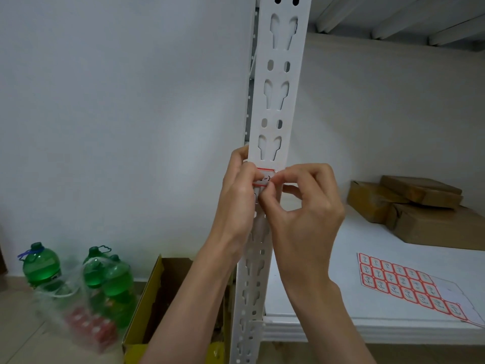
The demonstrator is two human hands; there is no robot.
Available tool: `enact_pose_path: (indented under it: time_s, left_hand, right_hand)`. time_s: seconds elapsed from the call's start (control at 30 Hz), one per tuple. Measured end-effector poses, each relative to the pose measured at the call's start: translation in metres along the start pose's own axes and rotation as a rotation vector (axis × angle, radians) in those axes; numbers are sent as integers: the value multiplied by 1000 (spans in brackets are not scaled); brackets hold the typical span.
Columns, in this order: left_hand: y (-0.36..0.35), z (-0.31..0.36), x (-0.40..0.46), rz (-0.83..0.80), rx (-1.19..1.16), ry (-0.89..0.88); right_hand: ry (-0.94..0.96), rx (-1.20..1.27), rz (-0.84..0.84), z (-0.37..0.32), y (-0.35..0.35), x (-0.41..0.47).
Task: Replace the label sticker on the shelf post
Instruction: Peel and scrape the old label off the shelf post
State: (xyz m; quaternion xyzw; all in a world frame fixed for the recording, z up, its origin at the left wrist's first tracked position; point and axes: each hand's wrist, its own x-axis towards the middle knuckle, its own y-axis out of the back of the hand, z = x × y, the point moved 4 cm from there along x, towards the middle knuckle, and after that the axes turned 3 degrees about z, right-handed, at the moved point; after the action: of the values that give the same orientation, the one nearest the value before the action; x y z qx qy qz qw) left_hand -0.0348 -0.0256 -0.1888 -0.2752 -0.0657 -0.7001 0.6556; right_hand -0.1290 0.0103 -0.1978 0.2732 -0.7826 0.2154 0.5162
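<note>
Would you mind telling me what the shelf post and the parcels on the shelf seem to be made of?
Shelf post: likely sheet metal, matte white paint; thin, with cleanly punched keyhole slots.
Parcels: apparently cardboard or brown paper wrap, dull; creased faces, soft edges.

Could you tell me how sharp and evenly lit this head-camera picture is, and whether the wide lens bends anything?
Head view: soft, even light, no harsh glare; the white perforated metal shelf post leans and bows from wide-angle distortion; the red-bordered label sticker between the left hand and right hand is fairly sharp, its writing unreadable; the green plastic bottles near the lower left edge look smeared.
</note>
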Motion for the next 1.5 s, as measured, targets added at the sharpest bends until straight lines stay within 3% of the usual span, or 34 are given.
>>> enact_pose_path:
  time_s: [0.2, 0.33, 0.77, 0.97, 1.23, 1.5]
  left_hand:
    - [-3, 2, -2, 43, 179, -64]
    - [-7, 7, -4, 85, 290, -134]
    - [-8, 15, -2, 44, 519, -163]
    - [1, 10, -1, -38, 386, -89]
    - [0, 10, -2, -31, 334, -84]
    - [-2, 10, -3, -28, 303, -45]
  right_hand:
    - [-260, 274, 9, 15, 11, 8]
    - [-313, 314, 12, 15, 9, 7]
    - [-246, 238, -2, 15, 6, 8]
    - [-128, 196, -13, 11, 7, 5]
    - [48, 42, 70, 6, 5, -2]
    - [62, -18, 36, 1, 3, 5]
